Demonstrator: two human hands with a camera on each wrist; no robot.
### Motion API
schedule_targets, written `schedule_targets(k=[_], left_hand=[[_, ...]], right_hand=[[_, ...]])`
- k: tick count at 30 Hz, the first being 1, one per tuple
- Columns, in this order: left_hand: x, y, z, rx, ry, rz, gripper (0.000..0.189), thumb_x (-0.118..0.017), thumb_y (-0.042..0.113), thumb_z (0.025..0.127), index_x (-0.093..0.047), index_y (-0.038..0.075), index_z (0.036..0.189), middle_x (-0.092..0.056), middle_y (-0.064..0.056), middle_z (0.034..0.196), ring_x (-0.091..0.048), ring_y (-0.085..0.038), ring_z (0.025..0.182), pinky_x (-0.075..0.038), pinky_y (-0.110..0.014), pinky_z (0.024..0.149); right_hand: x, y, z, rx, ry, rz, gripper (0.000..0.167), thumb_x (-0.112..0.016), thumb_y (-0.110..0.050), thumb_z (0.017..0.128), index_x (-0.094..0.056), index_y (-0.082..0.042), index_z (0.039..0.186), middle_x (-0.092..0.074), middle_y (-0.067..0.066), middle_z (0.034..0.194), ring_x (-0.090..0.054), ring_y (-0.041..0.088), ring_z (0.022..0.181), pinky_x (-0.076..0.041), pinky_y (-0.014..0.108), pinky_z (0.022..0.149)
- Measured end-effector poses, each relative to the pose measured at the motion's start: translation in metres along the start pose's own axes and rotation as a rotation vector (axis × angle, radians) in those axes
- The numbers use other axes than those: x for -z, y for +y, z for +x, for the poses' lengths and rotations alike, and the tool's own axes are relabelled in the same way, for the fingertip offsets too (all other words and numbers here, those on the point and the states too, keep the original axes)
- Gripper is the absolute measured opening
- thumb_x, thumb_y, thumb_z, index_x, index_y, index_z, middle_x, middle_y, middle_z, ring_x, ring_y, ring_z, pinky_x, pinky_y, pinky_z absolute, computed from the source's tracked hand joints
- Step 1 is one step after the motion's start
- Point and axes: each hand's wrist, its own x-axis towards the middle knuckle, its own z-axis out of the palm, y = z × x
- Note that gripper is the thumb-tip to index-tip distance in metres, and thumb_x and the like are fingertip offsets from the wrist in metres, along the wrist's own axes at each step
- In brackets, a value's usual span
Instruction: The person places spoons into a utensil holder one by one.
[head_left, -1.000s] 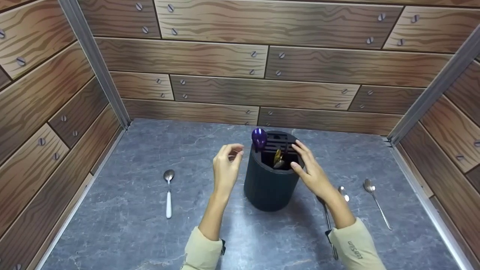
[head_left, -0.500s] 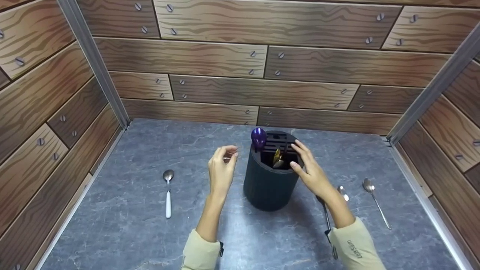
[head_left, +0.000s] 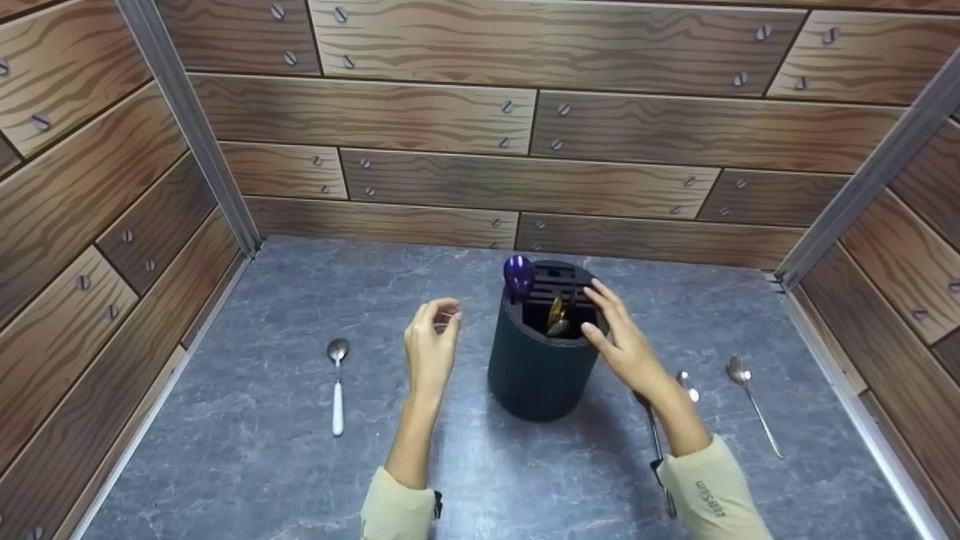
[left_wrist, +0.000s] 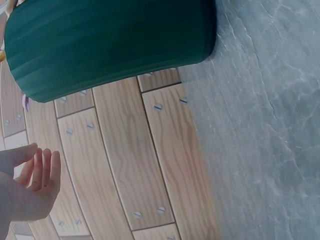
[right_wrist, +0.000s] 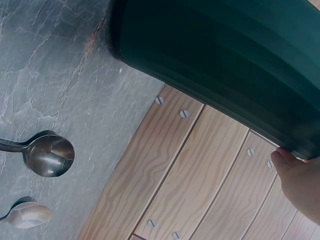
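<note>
A dark green cylindrical cutlery holder (head_left: 538, 379) with a black slotted insert stands upright mid-table. The bowl of a purple spoon (head_left: 518, 276) pokes up at its back left. Gold and dull metal cutlery (head_left: 556, 315) shows inside its front opening. My right hand (head_left: 628, 349) rests on the rim's right side, thumb and fingers spread; in the right wrist view its fingertips meet the holder's upper wall. To the left of the holder and apart from it is my left hand (head_left: 431, 345), its fingers loosely bent, with nothing held; the left wrist view shows the same gap.
A white-handled spoon (head_left: 337, 390) lies at the left. On the right are a spoon with a thin metal handle (head_left: 750, 397), another spoon (head_left: 686, 386) partly behind my right forearm, and a long dark utensil (head_left: 654, 435). Wood-patterned walls (head_left: 450, 120) enclose the table's back and sides.
My left hand has drifted left and slightly nearer to me, away from the holder. The right hand stays on the rim, and the cutlery has not moved.
</note>
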Motion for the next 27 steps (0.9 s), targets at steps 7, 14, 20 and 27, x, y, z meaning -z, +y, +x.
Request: schedule_targets(k=[7, 14, 20, 27], left_hand=[[0.008, -0.012, -0.002, 0.042, 0.044, 0.051, 0.014, -0.068, -0.007, 0.077, -0.066, 0.000, 0.089, -0.062, -0.006, 0.081, -0.061, -0.020, 0.072, -0.052, -0.029, 0.066], [0.017, -0.027, -0.002, 0.064, 0.077, 0.104, 0.014, -0.069, -0.007, 0.076, -0.066, 0.001, 0.087, -0.062, -0.007, 0.080, -0.061, -0.020, 0.070, -0.051, -0.034, 0.065], [0.028, -0.038, -0.003, 0.119, 0.093, 0.193, 0.013, -0.069, -0.004, 0.076, -0.066, 0.003, 0.086, -0.063, -0.005, 0.080, -0.061, -0.020, 0.071, -0.049, -0.033, 0.065], [0.038, -0.047, -0.002, 0.173, 0.089, 0.275, 0.012, -0.069, -0.002, 0.076, -0.067, 0.004, 0.086, -0.063, -0.005, 0.081, -0.061, -0.020, 0.072, -0.046, -0.038, 0.067]], right_hand=[[-0.001, 0.001, 0.000, 0.005, 0.005, -0.006, 0.051, -0.049, -0.022, 0.094, -0.035, -0.011, 0.141, -0.024, 0.004, 0.148, -0.024, 0.028, 0.132, -0.023, 0.055, 0.100], [-0.001, 0.001, 0.000, -0.002, 0.007, -0.006, 0.051, -0.050, -0.022, 0.094, -0.034, -0.011, 0.141, -0.023, 0.003, 0.149, -0.024, 0.029, 0.132, -0.023, 0.056, 0.100], [-0.001, 0.002, 0.000, 0.007, 0.014, -0.004, 0.051, -0.050, -0.021, 0.094, -0.035, -0.010, 0.141, -0.024, 0.004, 0.148, -0.024, 0.028, 0.132, -0.023, 0.056, 0.100], [-0.001, 0.003, 0.001, 0.022, 0.018, -0.002, 0.051, -0.049, -0.021, 0.094, -0.035, -0.010, 0.141, -0.024, 0.004, 0.148, -0.024, 0.028, 0.132, -0.023, 0.056, 0.099]])
